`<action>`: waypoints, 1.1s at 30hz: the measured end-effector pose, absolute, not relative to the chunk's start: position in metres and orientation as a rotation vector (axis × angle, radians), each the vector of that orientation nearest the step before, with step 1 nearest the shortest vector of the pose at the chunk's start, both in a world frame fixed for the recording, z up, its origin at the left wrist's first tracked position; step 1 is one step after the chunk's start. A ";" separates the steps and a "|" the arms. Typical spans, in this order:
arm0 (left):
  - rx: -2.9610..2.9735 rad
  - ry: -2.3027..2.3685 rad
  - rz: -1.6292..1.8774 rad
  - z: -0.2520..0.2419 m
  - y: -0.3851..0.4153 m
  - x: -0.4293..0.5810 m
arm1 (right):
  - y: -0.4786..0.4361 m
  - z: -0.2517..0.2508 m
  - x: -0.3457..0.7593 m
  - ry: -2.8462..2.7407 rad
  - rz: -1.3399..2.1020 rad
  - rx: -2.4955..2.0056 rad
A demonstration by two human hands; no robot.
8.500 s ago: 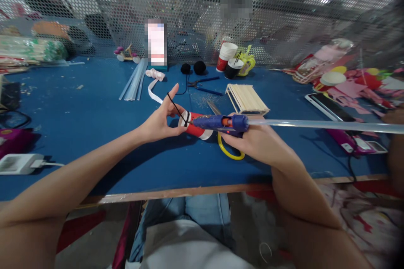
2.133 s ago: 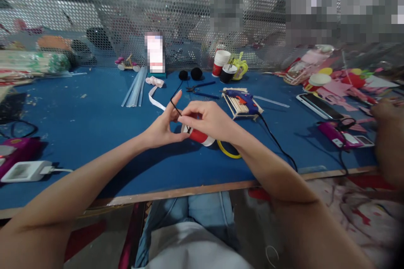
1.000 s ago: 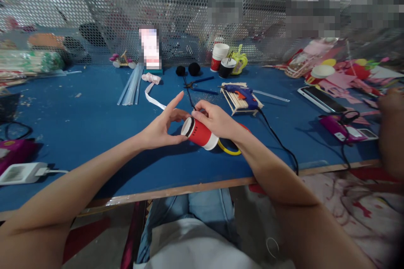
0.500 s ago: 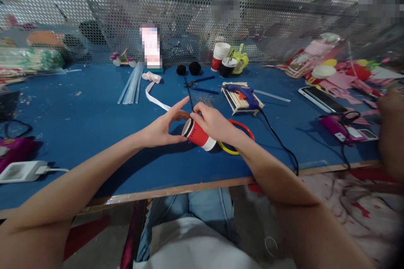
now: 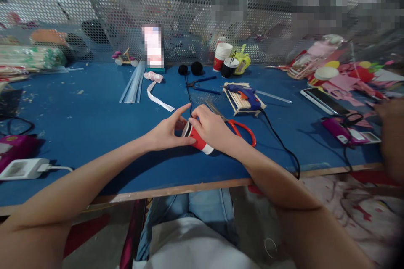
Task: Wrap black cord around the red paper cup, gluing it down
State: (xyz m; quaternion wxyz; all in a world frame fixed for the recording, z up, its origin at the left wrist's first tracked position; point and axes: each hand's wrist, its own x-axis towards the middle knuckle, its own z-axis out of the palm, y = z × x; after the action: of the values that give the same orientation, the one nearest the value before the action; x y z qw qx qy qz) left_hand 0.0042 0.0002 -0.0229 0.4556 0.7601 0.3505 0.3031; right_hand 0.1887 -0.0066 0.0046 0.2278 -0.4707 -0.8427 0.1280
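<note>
Fingers [image 5: 199,114] hold a tilted red-and-white cup [image 5: 200,143], black cord [image 5: 188,128] near one end.

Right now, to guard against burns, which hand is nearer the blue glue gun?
Right. The right hand is left of the blue glue gun and closer to the wearer; the left hand is farther left, beyond the right hand.

Right hand [image 5: 210,128] covers part of red cup [image 5: 200,142]. Far phone screen [image 5: 153,46] pixelated. Left purple device [image 5: 23,145], other person's arm [image 5: 393,143] at right: cut by edges.
</note>
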 end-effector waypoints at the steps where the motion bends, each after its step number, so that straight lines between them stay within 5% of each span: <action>1: 1.848 0.845 0.742 -0.024 0.000 0.005 | -0.008 0.006 0.188 -2.335 0.345 -1.299; 33: 1.889 0.708 0.801 -0.016 0.005 -0.001 | -0.007 0.001 0.187 -2.378 0.196 -1.239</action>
State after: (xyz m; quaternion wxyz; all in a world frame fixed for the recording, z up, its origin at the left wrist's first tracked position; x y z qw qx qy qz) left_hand -0.0015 0.0053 -0.0164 0.4668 0.7697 0.2883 0.3264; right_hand 0.1870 -0.0069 0.0014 0.2244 -0.4490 -0.8619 0.0712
